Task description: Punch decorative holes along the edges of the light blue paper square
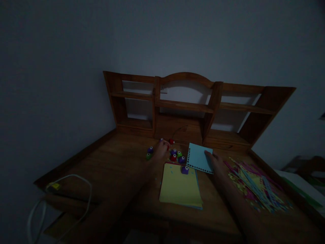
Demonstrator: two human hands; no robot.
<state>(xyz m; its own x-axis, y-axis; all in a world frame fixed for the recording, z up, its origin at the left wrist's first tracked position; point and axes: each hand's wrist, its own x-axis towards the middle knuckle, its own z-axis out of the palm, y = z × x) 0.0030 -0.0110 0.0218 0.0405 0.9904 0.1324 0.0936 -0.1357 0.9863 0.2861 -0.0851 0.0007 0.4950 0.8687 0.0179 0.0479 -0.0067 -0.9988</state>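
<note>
Sheet of blue paper (199,157), desk ctr.-right toward far edge, w/ its right margin grasped in R hand (215,162), thumb on top. Key relation: sheet lies to R of L hand (163,147), fingers of which appear closed about one red punch (167,148), mostly hidden; btw. the two lies a loose punch cluster. R hand is nearer the sheet, L hand nearer the punches. Sheet approx. square, so long axis n/a; its hole rows run along the left and near margins. Whether it touches the desk (106,166): cannot tell.

Counts (visible). Punches, 10 pcs. total: red 3, incl. the one in L hand, a second red punch (172,141) toward far edge and a third in the cluster; purple 5, incl. one purple punch (185,170) on the far end of the yellow sheet (180,189); green 2, one green punch (148,156) L of L hand, one in the cluster. Blue sheet, 1. Yellow sheet, 1 on top of its stack, long axis toward near edge, w/ blue paper showing beneath. Strip heap (254,183), 1, near right edge; individual strips too tangled to count. Cable (90,195), 1, by near left corner. Shelf unit (182,106), 1, along far edge.
</note>
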